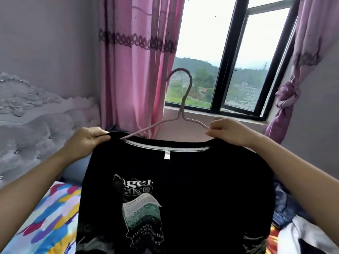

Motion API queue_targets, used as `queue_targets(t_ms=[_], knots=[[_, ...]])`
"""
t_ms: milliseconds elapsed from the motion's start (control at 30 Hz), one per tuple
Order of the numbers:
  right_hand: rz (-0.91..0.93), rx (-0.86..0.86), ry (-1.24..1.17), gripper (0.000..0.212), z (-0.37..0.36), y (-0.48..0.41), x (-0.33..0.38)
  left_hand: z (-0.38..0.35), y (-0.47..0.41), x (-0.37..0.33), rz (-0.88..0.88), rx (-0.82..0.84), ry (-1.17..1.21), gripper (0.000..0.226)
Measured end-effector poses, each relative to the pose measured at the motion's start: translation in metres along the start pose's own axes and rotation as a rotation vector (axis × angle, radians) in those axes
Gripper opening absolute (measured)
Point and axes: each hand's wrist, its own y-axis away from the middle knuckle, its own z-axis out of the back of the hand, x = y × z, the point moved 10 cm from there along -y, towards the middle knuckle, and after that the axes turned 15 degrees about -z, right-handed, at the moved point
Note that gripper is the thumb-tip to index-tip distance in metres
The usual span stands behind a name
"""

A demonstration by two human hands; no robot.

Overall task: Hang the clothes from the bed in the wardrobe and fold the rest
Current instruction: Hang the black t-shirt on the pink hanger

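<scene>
A black T-shirt [201,189] with a white and green print hangs in front of me over the bed. A thin pink wire hanger [183,99] sticks up out of its neck opening, hook upward. My left hand [88,140] grips the shirt's left shoulder, thumb on top of the fabric. My right hand [229,131] pinches the hanger's right arm where it meets the shirt's right shoulder. The lower parts of the hanger are hidden inside the shirt.
A bed with a colourful patterned sheet [45,217] lies below. More clothes [297,226] are piled at the lower right. A padded grey headboard [36,116] stands on the left. Pink curtains [137,61] and a window [238,70] are straight ahead.
</scene>
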Motion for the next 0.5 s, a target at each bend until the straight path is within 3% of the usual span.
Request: queue_targets(t_ms=[233, 500], knots=[[-0.104, -0.013, -0.531, 0.028, 0.007, 0.013, -0.042, -0.004, -0.025, -0.016, 0.073, -0.127, 0.316, 0.020], [-0.082, 0.005, -0.497, 0.026, -0.005, 0.010, -0.027, -0.023, -0.038, -0.043, -0.015, -0.049, 0.175, 0.016]])
